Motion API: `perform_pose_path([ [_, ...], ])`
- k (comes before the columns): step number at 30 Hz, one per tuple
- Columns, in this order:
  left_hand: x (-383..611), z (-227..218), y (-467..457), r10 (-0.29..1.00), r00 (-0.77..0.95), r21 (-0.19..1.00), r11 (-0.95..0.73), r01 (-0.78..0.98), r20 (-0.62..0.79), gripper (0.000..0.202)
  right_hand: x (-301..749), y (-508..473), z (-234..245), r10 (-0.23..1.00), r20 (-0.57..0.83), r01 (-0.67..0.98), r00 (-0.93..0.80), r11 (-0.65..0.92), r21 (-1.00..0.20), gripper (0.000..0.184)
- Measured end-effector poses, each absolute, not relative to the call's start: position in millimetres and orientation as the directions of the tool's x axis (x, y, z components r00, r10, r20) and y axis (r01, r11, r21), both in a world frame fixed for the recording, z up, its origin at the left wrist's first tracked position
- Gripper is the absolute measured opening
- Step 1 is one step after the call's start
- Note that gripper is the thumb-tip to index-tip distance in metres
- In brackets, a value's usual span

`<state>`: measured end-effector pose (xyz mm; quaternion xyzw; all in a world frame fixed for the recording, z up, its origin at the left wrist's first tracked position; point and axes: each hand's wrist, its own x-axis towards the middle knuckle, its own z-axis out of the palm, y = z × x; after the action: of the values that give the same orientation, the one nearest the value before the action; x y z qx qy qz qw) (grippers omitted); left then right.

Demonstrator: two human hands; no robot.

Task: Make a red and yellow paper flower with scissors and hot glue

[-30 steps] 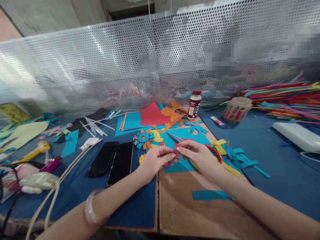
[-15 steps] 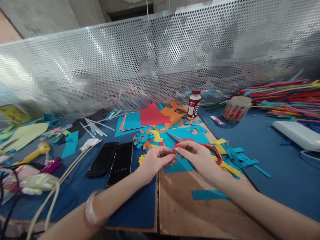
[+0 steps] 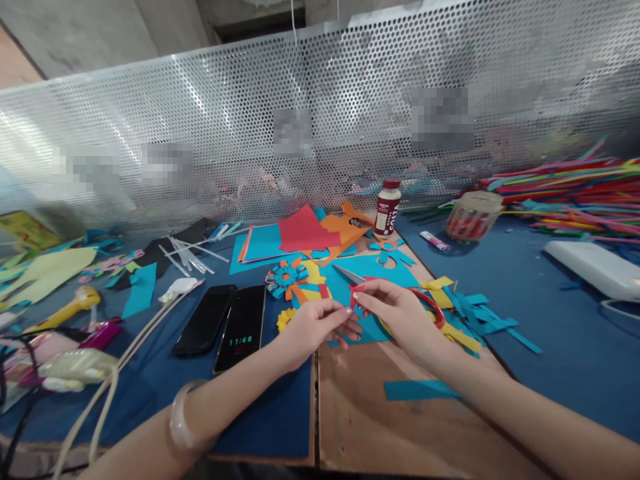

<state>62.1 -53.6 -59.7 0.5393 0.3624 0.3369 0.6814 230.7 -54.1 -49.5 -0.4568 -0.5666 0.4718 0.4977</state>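
A small red paper strip [image 3: 353, 298] is pinched between the thumb and fingers of my right hand [image 3: 393, 308]. Close by on its left is my left hand [image 3: 320, 328], with the fingers loosely stretched out and apart and nothing visible in them. Scissors lie under my right hand, their blade [image 3: 349, 274] pointing left and their red-orange handle [image 3: 434, 308] partly hidden. Beneath both hands is blue paper [image 3: 367, 330]. Left of them sit a blue-and-orange paper flower [image 3: 287, 278] and a yellow paper flower [image 3: 285, 319], partly covered by my left hand.
Two phones [image 3: 206, 320] lie to the left, near white cables [image 3: 143, 333] and a yellow glue gun [image 3: 65, 310]. Behind are stacked coloured sheets [image 3: 307, 230] and a bottle [image 3: 387, 208]. Blue scraps [image 3: 480, 313], a jar [image 3: 474, 217] and a white box [image 3: 595, 270] are right.
My left hand's fingers have loosened and spread, moving slightly away from the red paper. My right hand has shifted a little to the right, still pinching it.
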Motion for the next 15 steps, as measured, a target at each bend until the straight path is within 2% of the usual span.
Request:
perform_pose_path([
  [10, 64.6, -54.6, -56.7, 0.897, 0.44, 0.999, 0.03, 0.044, -0.046, 0.028, 227.8, -55.4, -52.8, 0.99, 0.14, 0.019, -0.036, 0.14, -0.99, 0.023],
  [15, 65.0, -55.4, -56.3, 0.888, 0.457, 0.998, 0.054, 0.018, -0.057, 0.03, 228.7, -55.6, -55.4, 0.99, 0.138, 0.013, -0.014, 0.138, -0.99, 0.024],
])
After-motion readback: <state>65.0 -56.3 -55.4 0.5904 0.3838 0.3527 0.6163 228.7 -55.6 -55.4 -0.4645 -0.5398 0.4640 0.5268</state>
